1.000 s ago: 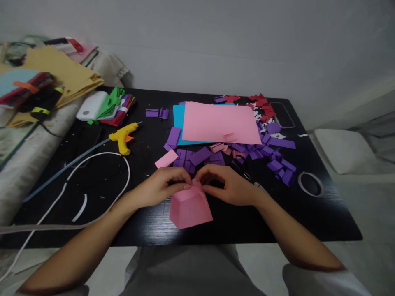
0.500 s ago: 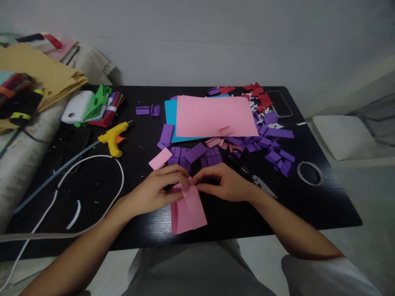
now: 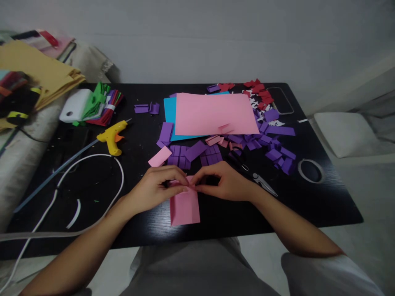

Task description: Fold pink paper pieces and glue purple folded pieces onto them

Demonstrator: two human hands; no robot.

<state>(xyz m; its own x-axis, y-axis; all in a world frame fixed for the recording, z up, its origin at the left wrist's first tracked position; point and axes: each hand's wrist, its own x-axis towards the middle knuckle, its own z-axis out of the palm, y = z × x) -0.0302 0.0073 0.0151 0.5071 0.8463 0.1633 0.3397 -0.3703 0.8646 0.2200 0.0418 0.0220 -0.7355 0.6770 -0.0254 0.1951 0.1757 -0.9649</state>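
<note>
A folded piece of pink paper (image 3: 185, 209) lies near the table's front edge, with creases running down it. My left hand (image 3: 160, 187) pinches its upper edge between thumb and fingers. Right beside it, my right hand (image 3: 217, 181) grips the same edge at the corner, thumb and forefinger together. The fingertips of both hands nearly meet and hide part of the fold. Just beyond the hands are purple folded paper pieces (image 3: 196, 151) and a small pink paper strip (image 3: 159, 156).
Pink sheets (image 3: 212, 113) lie over a blue sheet (image 3: 170, 119). Scissors (image 3: 262, 183) and a tape roll (image 3: 310, 171) are at right, near purple and red scraps (image 3: 265, 96). A yellow glue gun (image 3: 111, 137) and looped white cable (image 3: 122, 176) occupy the left.
The pink paper's lower part has swung slightly left and now looks narrower and shorter. My left thumb has moved up to the paper's top edge, close to my right fingertips.
</note>
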